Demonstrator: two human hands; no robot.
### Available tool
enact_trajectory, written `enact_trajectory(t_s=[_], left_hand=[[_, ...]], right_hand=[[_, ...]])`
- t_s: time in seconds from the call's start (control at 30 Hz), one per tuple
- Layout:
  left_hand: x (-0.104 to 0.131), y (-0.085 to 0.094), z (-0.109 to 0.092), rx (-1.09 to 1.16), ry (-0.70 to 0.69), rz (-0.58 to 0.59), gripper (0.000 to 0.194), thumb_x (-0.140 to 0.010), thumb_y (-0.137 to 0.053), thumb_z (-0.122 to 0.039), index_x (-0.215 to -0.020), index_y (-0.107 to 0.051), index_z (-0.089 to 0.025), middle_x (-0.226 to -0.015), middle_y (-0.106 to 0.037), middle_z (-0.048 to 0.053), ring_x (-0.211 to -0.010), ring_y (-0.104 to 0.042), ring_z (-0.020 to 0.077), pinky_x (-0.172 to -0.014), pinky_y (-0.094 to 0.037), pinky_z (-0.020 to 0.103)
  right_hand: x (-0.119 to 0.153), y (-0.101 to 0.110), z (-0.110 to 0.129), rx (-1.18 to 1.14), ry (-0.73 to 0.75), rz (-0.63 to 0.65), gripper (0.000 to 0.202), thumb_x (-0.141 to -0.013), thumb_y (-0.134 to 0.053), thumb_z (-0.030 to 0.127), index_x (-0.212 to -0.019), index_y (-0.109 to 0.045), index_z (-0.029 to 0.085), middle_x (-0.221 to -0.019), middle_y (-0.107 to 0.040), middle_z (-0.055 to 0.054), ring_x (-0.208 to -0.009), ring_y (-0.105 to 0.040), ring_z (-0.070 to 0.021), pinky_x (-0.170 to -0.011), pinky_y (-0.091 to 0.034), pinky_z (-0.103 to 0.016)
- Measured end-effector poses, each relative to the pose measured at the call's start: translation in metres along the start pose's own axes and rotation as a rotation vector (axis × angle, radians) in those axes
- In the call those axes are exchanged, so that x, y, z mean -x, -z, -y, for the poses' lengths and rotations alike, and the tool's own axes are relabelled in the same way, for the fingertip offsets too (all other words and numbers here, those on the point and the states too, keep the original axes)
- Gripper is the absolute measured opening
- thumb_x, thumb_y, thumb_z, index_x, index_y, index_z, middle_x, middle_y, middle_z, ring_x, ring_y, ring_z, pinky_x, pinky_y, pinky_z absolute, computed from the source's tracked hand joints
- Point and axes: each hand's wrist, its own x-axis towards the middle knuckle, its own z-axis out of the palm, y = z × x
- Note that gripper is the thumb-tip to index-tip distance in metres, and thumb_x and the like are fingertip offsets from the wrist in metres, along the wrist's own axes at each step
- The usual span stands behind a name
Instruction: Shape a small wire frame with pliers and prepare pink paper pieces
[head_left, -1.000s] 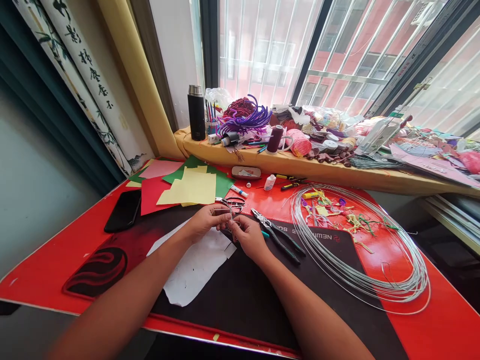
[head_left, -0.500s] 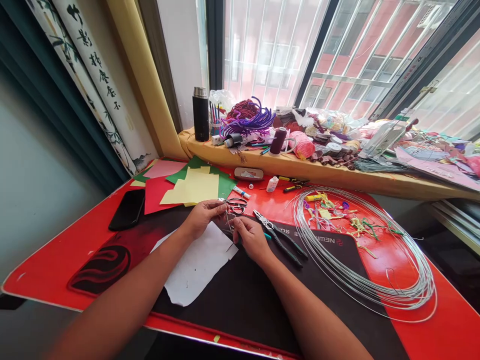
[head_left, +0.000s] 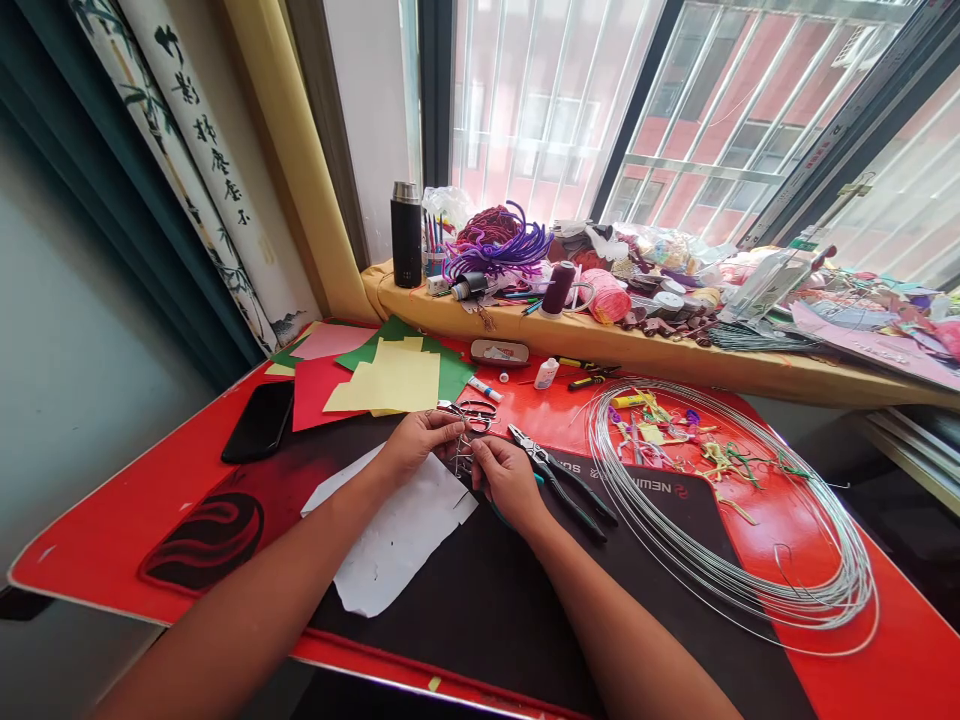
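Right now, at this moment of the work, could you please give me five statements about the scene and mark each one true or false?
1. The left hand and the right hand hold thin bent wire. True.
2. The pliers lie left of the white paper. False: the pliers lie right of the white paper.
3. The wire coil lies partly on the dark mat, partly on the red table. True.
4. The black bottle stands on the red table. False: the black bottle stands on the window ledge.
5. The phone lies beside the red paper. True.

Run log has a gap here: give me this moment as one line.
left hand: pinching wire | right hand: pinching wire | nearby: paper, scissors, pliers | far right: coil
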Motion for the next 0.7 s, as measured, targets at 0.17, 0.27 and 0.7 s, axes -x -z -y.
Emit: enact_trajectory(t_s=[0.17,0.27,0.7], left_hand=[[-0.0021,0.0032,-0.0017,0.025,-0.041,-0.095,0.043,-0.065,-0.09,-0.05,-0.086,-0.08,-0.015,-0.064,-0.064,0.001,-0.055,-0.053,0.0117,-0.052,-0.036,0.025],[-0.0036,0.0051,-0.0025,0.054,-0.052,-0.145,0.045,-0.063,-0.091,-0.051,-0.086,-0.079,-0.014,-0.064,-0.063,0.0,-0.054,-0.051,0.0109,-0.052,-0.035,0.025],[-0.0055,0.0087,-0.0014,0.062,-0.065,-0.176,0.045,-0.062,-0.092,-0.05,-0.087,-0.079,-0.015,-0.062,-0.06,-0.001,-0.054,-0.049,0.0098,-0.05,-0.033,0.024]], right_hand=[[0.0012,-0.0007,0.0033,-0.046,-0.001,-0.055,0.05,-0.09,-0.058,0.067,-0.086,-0.066,0.018,-0.049,-0.053,0.005,-0.037,-0.039,-0.0105,-0.035,-0.028,-0.023],[0.0029,-0.0007,0.0053,-0.033,0.013,-0.103,0.049,-0.091,-0.057,0.067,-0.084,-0.065,0.019,-0.047,-0.05,0.006,-0.036,-0.038,-0.0104,-0.036,-0.027,-0.023],[0.0049,0.0006,0.0022,0.094,0.117,-0.17,0.046,-0.096,-0.055,0.061,-0.082,-0.066,0.02,-0.048,-0.047,0.005,-0.043,-0.042,-0.0125,-0.047,-0.033,-0.025]])
